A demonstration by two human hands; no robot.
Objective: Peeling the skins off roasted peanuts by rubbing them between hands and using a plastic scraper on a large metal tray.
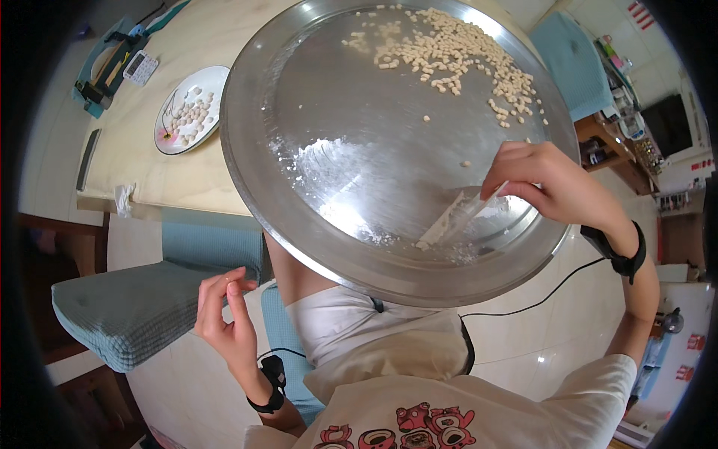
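My right hand (530, 177) pinches a pale, translucent scraper (471, 218) tilted over the near right part of a large round metal tray (336, 106). The scraper's lower edge meets the tray floor, with a small lump of dough (422, 245) at its left end. White powder (325, 160) is smeared over the tray's near left. Many small cut dough pieces (449, 50) lie spread along the far right, and a few stray ones sit nearer my right hand. My left hand (227, 308) hovers left of my lap, off the tray, fingers curled and holding nothing visible.
A white plate (212, 78) of small round balls (193, 115) stands on the table (185, 33), close against the tray's left. A timer or calculator (140, 67) and a crumpled tissue (124, 199) are farther left. A covered chair (146, 303) stands below the table edge.
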